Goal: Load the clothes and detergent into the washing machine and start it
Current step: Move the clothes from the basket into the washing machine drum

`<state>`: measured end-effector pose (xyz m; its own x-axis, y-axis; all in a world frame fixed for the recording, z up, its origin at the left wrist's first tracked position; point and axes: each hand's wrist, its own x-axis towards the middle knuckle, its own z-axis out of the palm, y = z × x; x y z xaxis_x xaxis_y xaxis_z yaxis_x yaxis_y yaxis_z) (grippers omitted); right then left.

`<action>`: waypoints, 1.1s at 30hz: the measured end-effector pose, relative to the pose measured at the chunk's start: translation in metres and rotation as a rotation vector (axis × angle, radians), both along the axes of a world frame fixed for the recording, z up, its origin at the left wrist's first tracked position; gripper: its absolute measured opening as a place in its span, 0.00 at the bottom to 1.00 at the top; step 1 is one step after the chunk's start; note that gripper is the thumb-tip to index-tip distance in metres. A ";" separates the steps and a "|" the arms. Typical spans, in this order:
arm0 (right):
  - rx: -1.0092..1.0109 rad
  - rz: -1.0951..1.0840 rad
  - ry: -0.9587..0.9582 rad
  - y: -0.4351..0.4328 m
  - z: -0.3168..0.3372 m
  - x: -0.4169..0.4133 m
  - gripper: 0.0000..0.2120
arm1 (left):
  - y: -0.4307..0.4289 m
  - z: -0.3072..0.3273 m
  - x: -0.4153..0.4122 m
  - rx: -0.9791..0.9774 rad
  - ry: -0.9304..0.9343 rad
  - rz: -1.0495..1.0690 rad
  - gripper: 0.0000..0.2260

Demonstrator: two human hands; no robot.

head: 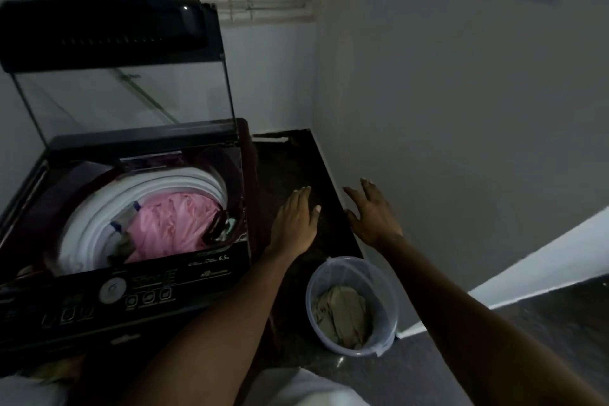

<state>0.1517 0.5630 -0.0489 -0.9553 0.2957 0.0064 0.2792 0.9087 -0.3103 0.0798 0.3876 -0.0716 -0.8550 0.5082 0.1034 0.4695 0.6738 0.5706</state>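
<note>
- At the left of the frame, the top-loading washing machine (197, 273) stands with its glass lid (125, 95) raised upright, and a pink cloth (171, 227) lies bunched inside the white drum (99, 214)
- Our two arms reach up the middle of the frame, where the left hand (293, 221) and the right hand (372, 214) are held out side by side, apart from each other, over the dark stone surface (290, 161) just right of the machine
- Both hands are flat and spread, fingers straight and palms down, and neither has hold of anything
- At lower centre right, below the hands, a translucent plastic bucket (390, 316) holds a crumpled olive cloth (342, 316), which we judge to be laundry not yet loaded
- That cloth looks soft, limp and light, and we judge it will sag and trail wherever it is lifted, so a full-handed grab of its bunched middle, down inside the bucket, suits it better than a pinch at an edge
- The bucket seems light and thin-walled and may tip or rise with the cloth unless one hand steadies its rim
- We see no detergent anywhere in the frame and cannot tell where it is kept
- The control panel (112, 290), with its round dial, runs along the machine's front edge at lower left, and starting waits, in our judgement, on the cloth, the detergent and a closed lid
</note>
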 end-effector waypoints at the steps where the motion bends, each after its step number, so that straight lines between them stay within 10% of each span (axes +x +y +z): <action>1: -0.003 -0.006 -0.009 0.005 -0.005 0.000 0.28 | 0.003 -0.007 -0.002 -0.013 -0.011 -0.005 0.24; 23: -0.095 0.231 -0.318 0.100 -0.164 0.037 0.30 | 0.069 -0.147 0.061 -0.261 -0.205 0.011 0.24; 33: -0.241 0.230 -0.522 0.122 -0.370 0.057 0.37 | 0.085 -0.362 0.091 -0.379 -0.215 -0.112 0.20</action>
<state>0.2087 0.6851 -0.4193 -0.8539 0.0171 -0.5202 0.2551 0.8849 -0.3896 0.1712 0.4724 -0.4332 -0.7740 0.5670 -0.2818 0.4497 0.8055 0.3859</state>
